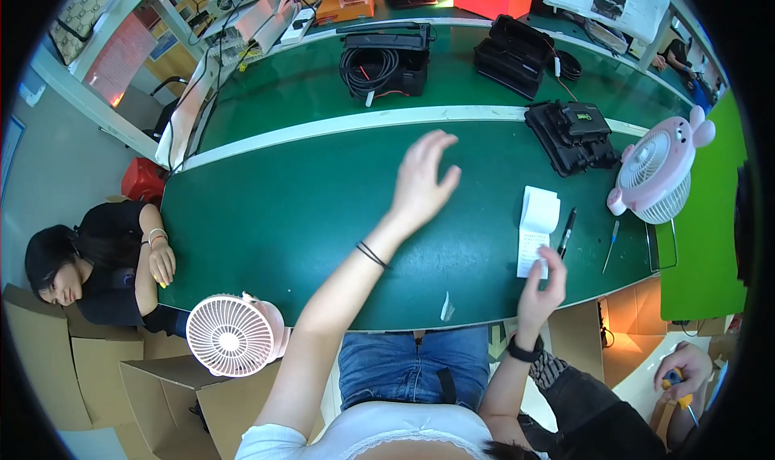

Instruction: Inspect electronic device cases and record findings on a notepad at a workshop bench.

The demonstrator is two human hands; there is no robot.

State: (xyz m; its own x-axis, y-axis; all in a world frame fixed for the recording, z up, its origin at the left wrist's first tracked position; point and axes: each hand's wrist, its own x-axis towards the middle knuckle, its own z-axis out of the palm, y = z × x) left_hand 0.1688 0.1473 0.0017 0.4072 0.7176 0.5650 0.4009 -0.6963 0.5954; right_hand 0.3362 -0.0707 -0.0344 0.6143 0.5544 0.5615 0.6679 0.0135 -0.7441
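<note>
My left hand [424, 181] reaches over the middle of the green table [323, 193], its fingers spread and holding nothing. A dark band circles that wrist. My right hand [542, 292] is by the lower edge of a small white notepad [538, 218], with thumb and forefinger apart and nothing visible between them. Whether its fingertips touch the paper, I cannot tell. The notepad's top page is folded up, and a black pen [568, 227] lies just to its right. Farther right rests a thin blue-handled screwdriver [613, 242].
A black case [571, 137] and a pink fan [655, 169] stand at the right. Open black cases [517, 60] and coiled cable [369, 72] sit beyond the white ledge. Another fan [232, 336] is at lower left, near a leaning person [105, 258]. Someone's hand [684, 371] grips a yellow-blue tool.
</note>
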